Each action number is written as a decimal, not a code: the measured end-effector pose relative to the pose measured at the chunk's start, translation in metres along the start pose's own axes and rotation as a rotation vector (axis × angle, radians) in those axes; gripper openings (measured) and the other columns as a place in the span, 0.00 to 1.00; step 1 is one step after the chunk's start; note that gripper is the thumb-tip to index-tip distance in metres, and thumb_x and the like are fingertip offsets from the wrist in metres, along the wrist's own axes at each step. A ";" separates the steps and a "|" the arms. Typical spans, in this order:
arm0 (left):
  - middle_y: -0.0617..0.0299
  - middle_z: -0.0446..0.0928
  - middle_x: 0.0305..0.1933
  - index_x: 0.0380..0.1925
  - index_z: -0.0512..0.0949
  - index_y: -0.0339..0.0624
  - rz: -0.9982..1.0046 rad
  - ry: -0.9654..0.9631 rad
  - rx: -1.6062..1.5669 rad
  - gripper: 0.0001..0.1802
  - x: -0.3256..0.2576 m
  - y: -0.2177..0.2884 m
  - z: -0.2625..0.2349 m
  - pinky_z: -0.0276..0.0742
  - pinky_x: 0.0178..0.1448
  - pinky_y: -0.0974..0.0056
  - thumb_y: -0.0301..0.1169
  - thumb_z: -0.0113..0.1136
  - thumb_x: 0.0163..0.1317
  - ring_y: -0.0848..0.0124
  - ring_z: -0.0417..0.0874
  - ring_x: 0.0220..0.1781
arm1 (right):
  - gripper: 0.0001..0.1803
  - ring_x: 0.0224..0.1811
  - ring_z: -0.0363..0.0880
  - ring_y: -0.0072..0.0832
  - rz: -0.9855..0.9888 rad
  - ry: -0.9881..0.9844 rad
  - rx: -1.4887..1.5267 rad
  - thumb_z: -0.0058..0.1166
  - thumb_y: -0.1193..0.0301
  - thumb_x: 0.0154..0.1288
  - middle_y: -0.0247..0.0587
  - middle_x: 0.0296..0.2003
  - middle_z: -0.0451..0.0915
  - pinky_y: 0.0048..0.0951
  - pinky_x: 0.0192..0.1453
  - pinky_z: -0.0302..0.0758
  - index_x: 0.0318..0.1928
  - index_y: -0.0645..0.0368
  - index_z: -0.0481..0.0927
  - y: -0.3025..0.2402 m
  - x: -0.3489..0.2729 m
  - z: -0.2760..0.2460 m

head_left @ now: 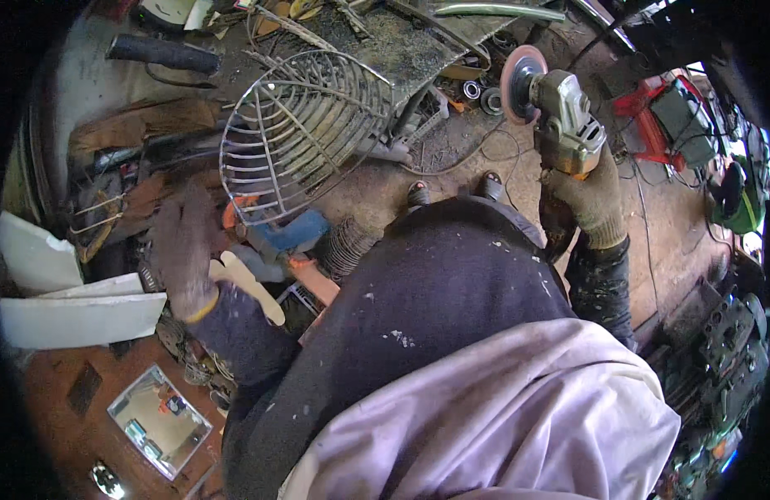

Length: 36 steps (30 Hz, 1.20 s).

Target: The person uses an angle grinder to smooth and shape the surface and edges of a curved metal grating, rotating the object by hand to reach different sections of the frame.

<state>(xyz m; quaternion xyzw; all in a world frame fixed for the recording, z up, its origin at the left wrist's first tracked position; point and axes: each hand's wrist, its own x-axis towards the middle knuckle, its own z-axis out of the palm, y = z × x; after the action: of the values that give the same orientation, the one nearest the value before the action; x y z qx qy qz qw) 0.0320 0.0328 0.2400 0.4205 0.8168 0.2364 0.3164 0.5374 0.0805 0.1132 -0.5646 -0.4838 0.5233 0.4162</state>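
In a grey work glove, my right hand (pixel 592 193) grips the body of an angle grinder (pixel 568 125), held up at the right with its reddish-brown disc (pixel 522 82) facing left. My left hand (pixel 183 250), also gloved, is at the left over a cluttered work surface. Motion blurs its fingers, so what they do, and whether they hold anything, is unclear. Just right of it rests a cream-coloured flat strip (pixel 250 287). A round metal wire basket-like guard (pixel 306 137) stands tilted on the clutter ahead, apart from both hands.
White panels (pixel 85 321) lie left of my left hand. A framed mirror (pixel 160 421) rests at the lower left. Bearings (pixel 491 102) and cords lie on the floor ahead. A red and grey machine (pixel 677 121) stands at the right, with dark metal parts (pixel 731 350) below it.
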 end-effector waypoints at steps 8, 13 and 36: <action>0.53 0.83 0.40 0.50 0.83 0.37 0.417 -0.685 0.230 0.15 -0.078 0.069 0.155 0.77 0.44 0.60 0.35 0.63 0.69 0.68 0.82 0.39 | 0.40 0.55 0.81 0.27 -0.240 -0.049 -0.132 0.78 0.70 0.49 0.42 0.54 0.83 0.33 0.61 0.78 0.63 0.63 0.73 -0.005 0.068 -0.036; 0.45 0.83 0.49 0.56 0.80 0.39 0.650 -0.614 0.001 0.26 -0.048 0.083 0.315 0.78 0.55 0.56 0.46 0.66 0.65 0.58 0.84 0.51 | 0.29 0.45 0.85 0.27 -0.263 -0.067 0.051 0.73 0.67 0.57 0.41 0.47 0.86 0.31 0.52 0.82 0.58 0.63 0.79 -0.030 0.117 -0.028; 0.54 0.82 0.38 0.53 0.74 0.35 0.012 -0.834 -0.732 0.19 -0.024 0.187 0.387 0.86 0.30 0.61 0.30 0.66 0.65 0.67 0.86 0.29 | 0.28 0.40 0.88 0.37 -0.039 -0.389 0.484 0.61 0.56 0.68 0.48 0.45 0.85 0.38 0.46 0.87 0.59 0.65 0.77 -0.071 0.248 -0.013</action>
<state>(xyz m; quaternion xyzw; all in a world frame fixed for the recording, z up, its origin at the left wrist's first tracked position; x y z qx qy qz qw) 0.4206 0.1590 0.1030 0.3457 0.4845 0.3200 0.7371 0.5389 0.3380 0.1368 -0.3291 -0.4264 0.7134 0.4482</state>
